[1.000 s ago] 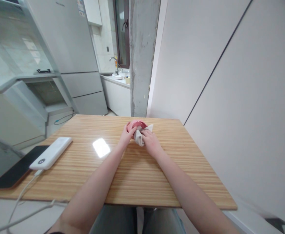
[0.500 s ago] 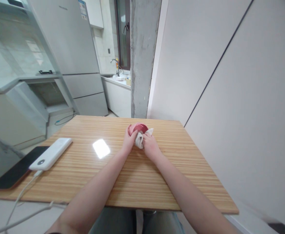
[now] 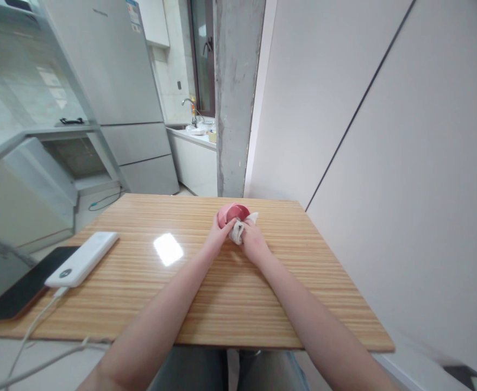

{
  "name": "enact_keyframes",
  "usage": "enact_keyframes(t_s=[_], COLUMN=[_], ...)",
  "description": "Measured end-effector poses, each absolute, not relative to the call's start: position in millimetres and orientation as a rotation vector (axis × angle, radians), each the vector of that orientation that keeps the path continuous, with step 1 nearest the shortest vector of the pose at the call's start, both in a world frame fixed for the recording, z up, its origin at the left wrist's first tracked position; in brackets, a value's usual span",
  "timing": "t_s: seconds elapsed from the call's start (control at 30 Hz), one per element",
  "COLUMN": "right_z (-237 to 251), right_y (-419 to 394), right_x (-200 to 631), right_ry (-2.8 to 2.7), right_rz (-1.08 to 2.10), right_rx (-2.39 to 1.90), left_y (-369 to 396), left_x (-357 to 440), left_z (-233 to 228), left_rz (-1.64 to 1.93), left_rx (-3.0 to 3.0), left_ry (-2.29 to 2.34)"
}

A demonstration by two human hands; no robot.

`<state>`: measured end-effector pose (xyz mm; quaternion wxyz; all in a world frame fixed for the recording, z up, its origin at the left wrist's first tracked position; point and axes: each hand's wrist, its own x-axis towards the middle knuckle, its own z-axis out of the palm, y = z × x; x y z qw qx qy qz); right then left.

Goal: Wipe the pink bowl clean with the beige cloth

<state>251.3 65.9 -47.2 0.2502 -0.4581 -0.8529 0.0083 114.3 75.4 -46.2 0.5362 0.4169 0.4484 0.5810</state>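
A pink bowl [image 3: 226, 213] is held tilted over the far middle of the wooden table [image 3: 324, 293], its inside partly in view. My left hand [image 3: 219, 234] grips it by the left side, thumb over the near rim. Bunched against the bowl's near right side is a whitish cloth [image 3: 237, 232], with one corner sticking out to the right. My right hand [image 3: 253, 239] is closed on this cloth and presses it to the bowl. Both the cloth and my fingers hide part of the bowl. Whether the bowl touches the tabletop I cannot tell.
At the table's left lie a white power bank [image 3: 82, 259] with a cable [image 3: 38, 317] plugged in and a dark flat board [image 3: 22, 288]. A concrete pillar [image 3: 238, 98] and a pale wall [image 3: 344, 179] stand beyond and to the right. A fridge [image 3: 108, 70] stands behind.
The bowl has shifted slightly right and turned a little, showing more of its outer left side. My right hand and the cloth have moved slightly with it.
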Motion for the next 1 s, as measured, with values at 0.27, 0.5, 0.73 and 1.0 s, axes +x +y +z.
enact_keyframes(t_s=[0.27, 0.5, 0.73, 1.0], right_z=[-53, -53, -45, -49], right_y=[69, 71, 66, 66], right_x=[252, 253, 252, 254], right_ry=[-2.347, -2.321, -2.352, -2.314], right_rz=[-0.011, -0.008, -0.010, 0.011], right_rx=[-1.195, -1.213, -1.116, -1.144], left_y=[81, 82, 80, 77], left_x=[109, 109, 107, 105], left_z=[-51, -54, -56, -45], left_rz=[1.423, 1.458, 1.486, 1.460], left_rx=[1.028, 1.067, 1.037, 1.081], left_ry=[1.183, 1.186, 1.176, 1.270])
